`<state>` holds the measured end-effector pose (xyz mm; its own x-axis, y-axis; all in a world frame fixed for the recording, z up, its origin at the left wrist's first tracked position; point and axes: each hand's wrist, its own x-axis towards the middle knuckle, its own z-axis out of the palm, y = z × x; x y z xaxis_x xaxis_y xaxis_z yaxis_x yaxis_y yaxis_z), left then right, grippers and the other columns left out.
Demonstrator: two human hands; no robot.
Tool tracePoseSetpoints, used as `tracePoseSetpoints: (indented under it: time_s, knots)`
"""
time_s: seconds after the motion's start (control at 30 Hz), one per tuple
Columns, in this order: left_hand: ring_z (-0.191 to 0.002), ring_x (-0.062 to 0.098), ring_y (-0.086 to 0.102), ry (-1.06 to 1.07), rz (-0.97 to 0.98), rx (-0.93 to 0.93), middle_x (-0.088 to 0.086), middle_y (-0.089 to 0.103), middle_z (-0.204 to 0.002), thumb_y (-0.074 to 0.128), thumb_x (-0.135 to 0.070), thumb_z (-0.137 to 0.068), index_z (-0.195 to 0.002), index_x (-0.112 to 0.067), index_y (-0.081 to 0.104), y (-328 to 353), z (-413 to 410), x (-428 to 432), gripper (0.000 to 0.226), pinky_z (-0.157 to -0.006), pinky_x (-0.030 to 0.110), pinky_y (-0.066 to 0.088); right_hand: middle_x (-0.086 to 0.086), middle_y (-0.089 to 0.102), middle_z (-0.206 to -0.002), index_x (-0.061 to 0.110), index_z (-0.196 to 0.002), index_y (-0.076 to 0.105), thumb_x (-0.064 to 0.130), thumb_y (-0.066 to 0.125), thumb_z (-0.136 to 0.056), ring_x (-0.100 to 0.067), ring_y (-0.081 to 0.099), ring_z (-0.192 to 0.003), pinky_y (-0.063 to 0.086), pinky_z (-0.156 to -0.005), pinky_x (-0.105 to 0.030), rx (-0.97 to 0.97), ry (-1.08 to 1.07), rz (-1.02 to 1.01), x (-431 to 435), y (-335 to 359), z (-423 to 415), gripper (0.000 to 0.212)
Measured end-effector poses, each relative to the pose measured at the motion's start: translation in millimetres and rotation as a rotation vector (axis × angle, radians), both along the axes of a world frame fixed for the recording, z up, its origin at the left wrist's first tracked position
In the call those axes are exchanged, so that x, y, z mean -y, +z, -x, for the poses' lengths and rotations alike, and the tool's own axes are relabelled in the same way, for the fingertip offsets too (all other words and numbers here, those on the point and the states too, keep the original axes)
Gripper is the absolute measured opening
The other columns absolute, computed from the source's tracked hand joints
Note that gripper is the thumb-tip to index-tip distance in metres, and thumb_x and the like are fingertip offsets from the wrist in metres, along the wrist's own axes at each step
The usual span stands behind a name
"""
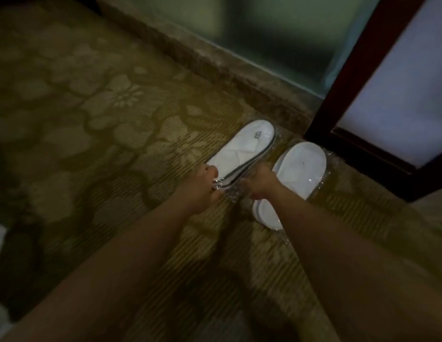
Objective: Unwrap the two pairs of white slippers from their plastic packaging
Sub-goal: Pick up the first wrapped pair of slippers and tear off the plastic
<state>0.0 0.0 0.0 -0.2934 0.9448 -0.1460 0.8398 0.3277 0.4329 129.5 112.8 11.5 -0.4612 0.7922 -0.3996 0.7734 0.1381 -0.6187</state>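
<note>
Both hands meet just below the middle of the frame, at the near end of a wrapped pair of white slippers (pixel 242 149). In this head view the left hand (pixel 201 185) is curled, its fingers pinched on the clear plastic packaging (pixel 227 191) at the heel end of that pair. The right hand (pixel 260 181), just beside it, is also closed into a loose fist on the same crinkled plastic edge; exactly which fingers grip is blurred.

That pair lies slanted on the patterned carpet (pixel 103 114), toes pointing toward the upper right, with a small dark logo near the toe and dark sole edges showing along its right side. It is still inside its wrapper.

A second wrapped pair of slippers (pixel 299 166) lies just to the right, right of centre in the frame, partly crossed by the right forearm; its shiny plastic shows around the rim.

Beyond both pairs, a dark wooden frame (pixel 338 95) with a pale panel fills the upper right corner, and a frosted glass panel (pixel 276 33) runs along the top. Both bare forearms reach in from the bottom edge.
</note>
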Motion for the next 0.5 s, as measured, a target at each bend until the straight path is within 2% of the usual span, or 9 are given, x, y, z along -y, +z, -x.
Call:
tracePoseSetpoints:
  time_s: [0.1,0.13,0.2,0.27,0.3,0.33,0.37,0.43,0.5]
  knots:
    - [-0.142,0.030,0.024,-0.072,0.149,-0.100,0.010,0.023,-0.157,0.051,-0.040,-0.090,-0.148,-0.015,0.022,-3.1,-5.2,-6.4,0.069,-0.114,0.044,0.027,-0.020,0.056,-0.131,-0.003,-0.130,0.049,0.016,0.068,-0.084,-0.031,0.057,-0.117,0.048,-0.092,-0.036,-0.176,-0.096,0.198,5.6,-3.9,-1.6,0.054]
    - [-0.144,0.029,0.022,-0.061,0.204,-0.090,0.009,0.022,-0.158,0.049,-0.042,-0.091,-0.150,-0.015,0.018,-1.6,-8.0,-6.3,0.072,-0.116,0.044,0.024,-0.021,0.056,-0.128,-0.004,-0.131,0.046,0.014,0.068,-0.084,-0.029,0.059,-0.108,0.052,-0.085,-0.035,-0.231,-0.167,0.310,11.8,-2.7,-0.8,0.055]
    - [-0.142,0.030,0.026,-0.031,0.271,-0.021,0.011,0.027,-0.156,0.049,-0.041,-0.091,-0.151,-0.014,0.015,-4.9,-12.7,-7.1,0.074,-0.115,0.044,0.026,-0.021,0.059,-0.112,-0.004,-0.128,0.046,0.014,0.068,-0.084,-0.025,0.059,-0.081,0.052,-0.060,-0.026,-0.318,-0.263,0.495,20.1,-4.5,-0.2,0.053]
    - [-0.140,0.030,0.031,-0.015,0.314,0.034,0.013,0.032,-0.154,0.051,-0.041,-0.090,-0.151,-0.016,0.013,-9.0,-16.4,-4.1,0.075,-0.113,0.046,0.029,-0.015,0.060,-0.092,0.003,-0.106,0.054,0.014,0.069,-0.083,-0.018,0.054,-0.063,0.045,-0.048,-0.023,-0.381,-0.330,0.588,24.6,-7.0,-2.7,0.030]
    - [-0.139,0.031,0.033,-0.016,0.327,0.047,0.013,0.034,-0.153,0.051,-0.041,-0.089,-0.150,-0.017,0.014,-9.3,-18.1,-2.9,0.076,-0.112,0.046,0.030,-0.011,0.059,-0.083,0.010,-0.091,0.052,0.015,0.069,-0.083,-0.016,0.053,-0.060,0.043,-0.051,-0.025,-0.392,-0.348,0.607,25.9,-7.5,-4.9,0.019]
    - [-0.138,0.031,0.034,-0.013,0.329,0.055,0.013,0.035,-0.152,0.052,-0.041,-0.088,-0.150,-0.018,0.014,-10.3,-18.3,-2.7,0.076,-0.112,0.046,0.031,-0.009,0.058,-0.077,0.013,-0.083,0.049,0.015,0.068,-0.083,-0.016,0.052,-0.059,0.042,-0.053,-0.027,-0.388,-0.352,0.617,25.9,-8.8,-6.3,0.020]
    - [-0.138,0.031,0.035,-0.009,0.331,0.065,0.014,0.036,-0.151,0.053,-0.040,-0.088,-0.150,-0.017,0.014,-9.1,-18.5,-2.9,0.076,-0.112,0.044,0.031,-0.009,0.058,-0.076,0.012,-0.084,0.048,0.014,0.068,-0.084,-0.016,0.052,-0.060,0.042,-0.054,-0.027,-0.390,-0.353,0.627,25.3,-8.5,-7.5,0.020]
    - [-0.137,0.030,0.037,-0.008,0.327,0.086,0.015,0.037,-0.151,0.054,-0.038,-0.089,-0.149,-0.016,0.015,-6.6,-20.2,-3.3,0.075,-0.110,0.039,0.032,-0.015,0.062,-0.089,0.004,-0.103,0.052,0.012,0.067,-0.084,-0.017,0.055,-0.063,0.047,-0.051,-0.024,-0.430,-0.383,0.660,21.7,-10.4,-7.7,0.025]
    - [-0.136,0.029,0.037,-0.019,0.321,0.133,0.015,0.037,-0.151,0.055,-0.033,-0.089,-0.150,-0.016,0.014,-5.1,-21.7,-2.0,0.075,-0.110,0.037,0.032,-0.017,0.062,-0.105,0.000,-0.119,0.052,0.013,0.065,-0.086,-0.020,0.060,-0.073,0.053,-0.061,-0.027,-0.485,-0.439,0.714,19.6,-12.3,-6.9,0.038]
